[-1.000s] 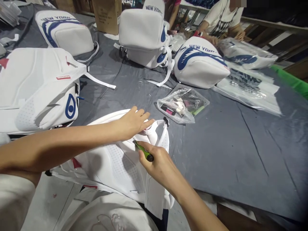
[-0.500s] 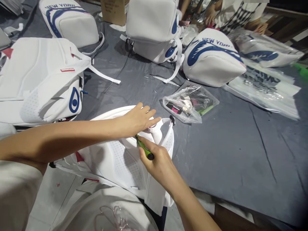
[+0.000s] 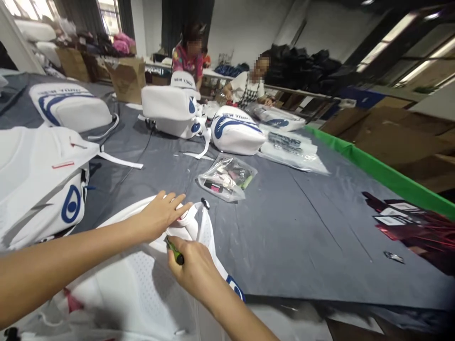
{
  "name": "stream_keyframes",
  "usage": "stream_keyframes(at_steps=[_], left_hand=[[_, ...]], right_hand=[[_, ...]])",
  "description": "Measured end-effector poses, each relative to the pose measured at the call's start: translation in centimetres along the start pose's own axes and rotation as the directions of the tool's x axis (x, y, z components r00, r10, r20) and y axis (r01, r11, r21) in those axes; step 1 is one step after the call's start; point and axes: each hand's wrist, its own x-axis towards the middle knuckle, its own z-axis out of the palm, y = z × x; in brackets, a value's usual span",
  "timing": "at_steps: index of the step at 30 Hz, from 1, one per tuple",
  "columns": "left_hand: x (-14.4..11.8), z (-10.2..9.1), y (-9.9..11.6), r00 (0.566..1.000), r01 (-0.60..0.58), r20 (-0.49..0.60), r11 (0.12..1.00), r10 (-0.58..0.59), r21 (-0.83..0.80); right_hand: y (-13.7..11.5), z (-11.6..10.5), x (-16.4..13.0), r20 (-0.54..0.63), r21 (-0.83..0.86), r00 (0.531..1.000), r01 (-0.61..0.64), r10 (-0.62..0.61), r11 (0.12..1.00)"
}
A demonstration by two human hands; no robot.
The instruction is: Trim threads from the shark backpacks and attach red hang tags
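Grey cloth covers the surface (image 3: pixel 320 227); at its near edge the left hand (image 3: pixel 161 215) rests open-fingered on a white backpack (image 3: pixel 135 289) while the right hand (image 3: pixel 190 265) grips a green-handled tool (image 3: pixel 175 251) against its seam.

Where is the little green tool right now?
In the head view, the green tool is low and left of centre, gripped in the right hand, its tip at the white backpack just under the left hand.

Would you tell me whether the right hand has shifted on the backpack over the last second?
No. The right hand keeps its grip on the green tool beside the left hand, at the same spot by the backpack's strap; only the camera tilted up.
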Motion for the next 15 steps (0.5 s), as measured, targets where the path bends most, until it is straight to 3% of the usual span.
stream_keyframes(at_steps=[3,5,9,11,15], left_hand=[[-0.3,-0.8,-0.4,0.999,0.029,0.045,1.0,-0.029,-0.009],[-0.9,-2.1,-0.7,0.984,0.111,0.138,0.994,-0.109,-0.005],[-2.0,-5.0,-0.7,0.851,0.354,0.401,0.934,-0.34,0.041],[-2.1,-5.7,-0.3,0.83,0.377,0.416,0.923,-0.372,0.075],[-1.7,-5.1,0.3,0.859,0.356,0.337,0.923,-0.385,0.146]], right_hand=[[0.5,0.3,-0.6,-0.037,-0.03,0.999,-0.04,0.039,0.999],[0.9,0.7,-1.2,-0.068,0.0,0.997,-0.033,0.033,0.999],[1.5,1.3,-1.8,-0.116,0.221,0.993,0.022,0.004,0.975],[1.8,1.4,-1.6,-0.093,0.423,0.995,0.074,-0.038,0.903],[2.8,1.6,-0.8,-0.023,0.647,0.992,0.111,-0.126,0.754]])
